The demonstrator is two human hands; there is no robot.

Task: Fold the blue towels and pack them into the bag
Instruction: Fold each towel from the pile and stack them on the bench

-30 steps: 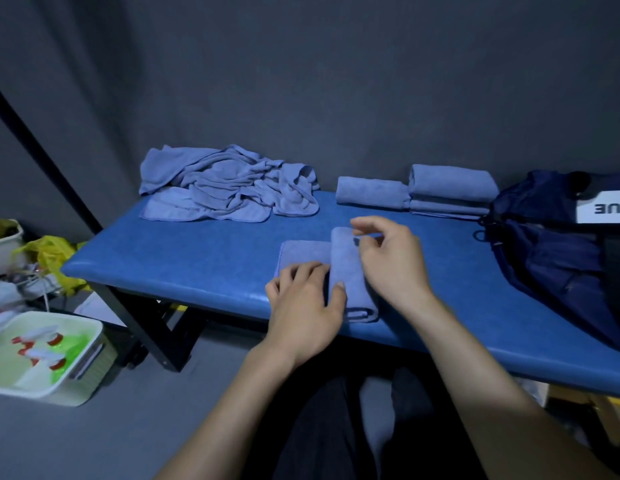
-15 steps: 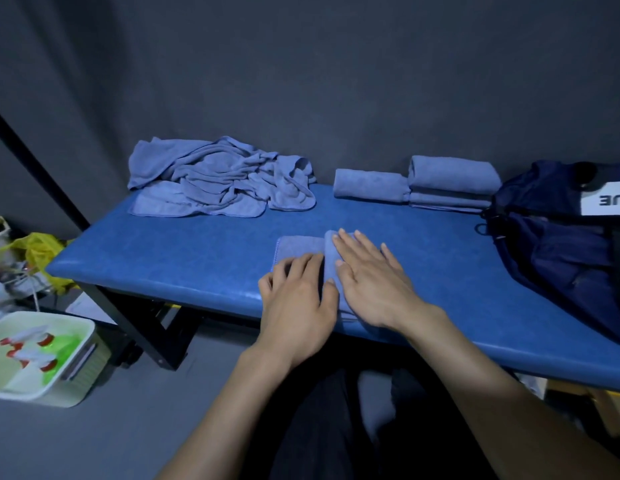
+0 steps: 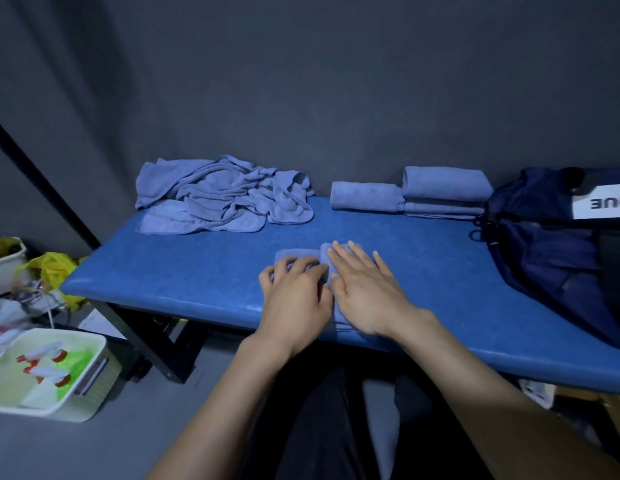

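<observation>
Now both hands rest on a small blue terry towel that lies near the front edge of the blue padded bench. The left hand lies palm down on the left part of this towel, with its fingers a little bent at the knuckles and spread, pressing the cloth; it does not grip anything. The right hand lies just beside it, also palm down, with straight and flat fingers on the thicker folded part of the towel, which stands a bit higher than the left part. The two hands touch or almost touch at the thumbs; I cannot tell which. Most of the towel is hidden under them, only its far edge and a narrow strip between the hands show.

At the back left of the bench, near the dark grey wall, a heap of crumpled blue towels lies unfolded. At the back right are the folded blue towels: one lies single on the left, and touching it on the right side is a small stack. Just beside this stack, on the right end of the bench, sits the dark navy fabric bag with a white label, and its opening faces the towels.

On the floor at the left stands a white plastic basket that holds spray bottles with red parts, and behind it is a yellow plastic bag
</observation>
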